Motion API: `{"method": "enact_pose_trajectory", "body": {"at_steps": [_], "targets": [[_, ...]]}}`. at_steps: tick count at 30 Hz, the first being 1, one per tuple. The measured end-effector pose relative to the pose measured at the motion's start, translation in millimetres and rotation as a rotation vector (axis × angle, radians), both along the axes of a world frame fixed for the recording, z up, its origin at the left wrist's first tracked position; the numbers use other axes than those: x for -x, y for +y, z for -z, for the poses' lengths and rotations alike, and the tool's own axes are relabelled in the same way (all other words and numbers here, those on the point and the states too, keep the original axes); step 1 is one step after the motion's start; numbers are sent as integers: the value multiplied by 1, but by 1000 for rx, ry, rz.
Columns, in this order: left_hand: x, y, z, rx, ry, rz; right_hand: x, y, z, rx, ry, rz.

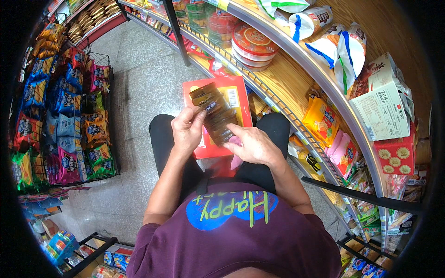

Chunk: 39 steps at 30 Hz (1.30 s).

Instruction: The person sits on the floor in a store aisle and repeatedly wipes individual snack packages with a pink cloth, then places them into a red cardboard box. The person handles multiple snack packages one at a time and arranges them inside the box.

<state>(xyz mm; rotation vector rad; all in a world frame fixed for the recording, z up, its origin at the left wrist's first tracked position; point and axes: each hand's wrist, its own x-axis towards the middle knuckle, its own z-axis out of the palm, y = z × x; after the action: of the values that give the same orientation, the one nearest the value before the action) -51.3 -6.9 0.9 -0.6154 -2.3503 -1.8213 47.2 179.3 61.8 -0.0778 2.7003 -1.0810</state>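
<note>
A strip of shiny brown snack sachets [217, 116] lies slantwise over a red-and-yellow carton [240, 87] in front of my knees. My left hand [187, 127] pinches the sachets' left edge between thumb and fingers. Against their lower right side rests my right hand [255, 144], its index finger extended onto them. A pink cloth [236, 153] is tucked under that hand, between thumb and palm, and its tail hangs down. The carton bears a barcode, and the sachets hide much of its top.
Curved store shelves [278, 90] rise close on my right, holding round red-lidded tubs [255, 45] and white bags [321, 45]. To the left, past the grey floor [135, 87], stands a wire rack of snack bags [67, 100]. A black shelf bar [361, 194] juts out at right.
</note>
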Motion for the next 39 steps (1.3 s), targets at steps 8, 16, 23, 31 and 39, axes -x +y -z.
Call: {"method": "enact_pose_trajectory", "body": {"at_steps": [8, 16, 23, 31, 39], "targets": [[1, 9, -1, 383, -66, -53, -13, 42, 7, 51, 166, 166], [14, 15, 0, 558, 494, 33, -14, 160, 13, 267, -133, 885], [6, 10, 3, 448, 391, 25, 11, 297, 52, 204, 9, 1100], [-7, -3, -13, 338, 215, 4, 66, 355, 104, -388, -149, 1056], [-3, -1, -15, 326, 187, -27, 97, 365, 130, -474, -139, 1086]]}}
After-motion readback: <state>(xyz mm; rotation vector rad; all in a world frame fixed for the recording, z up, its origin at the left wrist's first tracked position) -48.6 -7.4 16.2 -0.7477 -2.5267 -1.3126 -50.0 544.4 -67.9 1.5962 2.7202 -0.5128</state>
